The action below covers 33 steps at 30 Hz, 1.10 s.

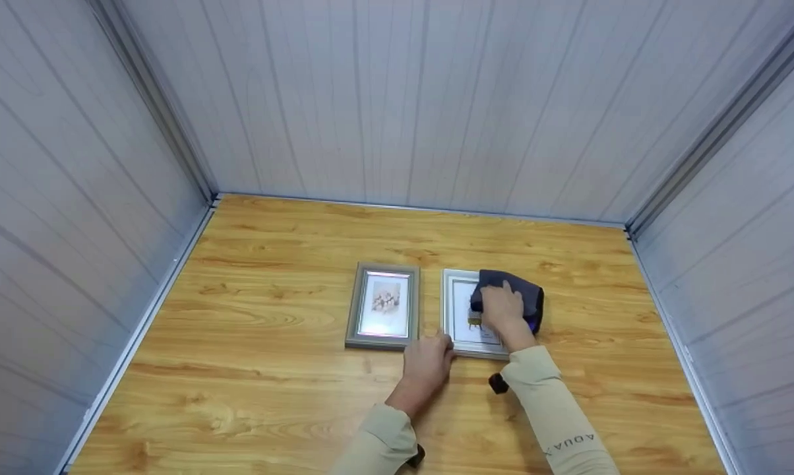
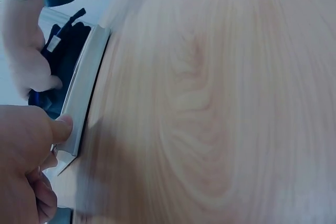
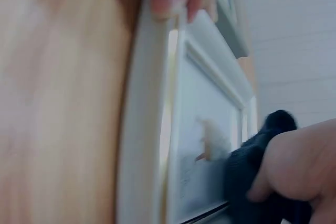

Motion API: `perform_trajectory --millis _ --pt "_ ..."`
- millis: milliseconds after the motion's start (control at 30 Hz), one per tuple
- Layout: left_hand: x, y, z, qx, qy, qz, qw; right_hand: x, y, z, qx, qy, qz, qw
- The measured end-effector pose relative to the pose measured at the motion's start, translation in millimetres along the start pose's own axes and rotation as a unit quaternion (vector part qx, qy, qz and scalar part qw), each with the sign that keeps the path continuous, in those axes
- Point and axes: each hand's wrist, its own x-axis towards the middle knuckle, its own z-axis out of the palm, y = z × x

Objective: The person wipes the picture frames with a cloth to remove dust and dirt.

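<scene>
White frame [image 1: 461, 316] | long axis near-to-far | left hand [image 1: 428, 359] pinches it | right hand [image 1: 504, 310] holds dark cloth [image 1: 532, 300]

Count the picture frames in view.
2: a gray picture frame left of center in the head view, and a white picture frame to its right, partly covered by a dark cloth.

The back wall [image 1: 403, 99], left wall [image 1: 61, 198] and right wall [image 1: 753, 244] are pale grey, streaked with darker lines, and surround a yellow-brown wooden surface [image 1: 239, 396] with visible grain. A left corner strip [image 1: 158, 99] and right corner strip [image 1: 727, 125], both grey, cover the wall joints.
</scene>
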Motion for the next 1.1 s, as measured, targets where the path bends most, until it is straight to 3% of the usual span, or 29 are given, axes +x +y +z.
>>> perform_trajectory --millis 100,367,467,533,833,1100 --pt "0.5 1.4 2.4 0.000 0.003 -0.002 1.0000 -8 0 -1 -0.005 -0.014 -0.004 1.000" --pt "-0.6 -0.2 5.0 -0.005 -0.005 -0.007 0.9999 -73 -16 -7 0.006 -0.047 -0.016 0.999" --pt "-0.5 -0.4 3.6 -0.013 -0.005 -0.010 0.9999 -81 -20 -9 0.020 -0.061 -0.007 0.998" --pt "-0.3 0.2 2.8 -0.016 -0.003 -0.008 0.9998 -73 -19 -10 0.024 -0.057 -0.001 0.998" --pt "-1.4 0.9 2.2 -0.021 -0.012 0.003 0.9997 -5 -6 5 0.026 0.008 0.023 0.999" --pt "-0.9 -0.2 3.9 -0.012 -0.006 -0.001 0.9999 4 -39 13 0.022 0.012 -0.026 0.999"
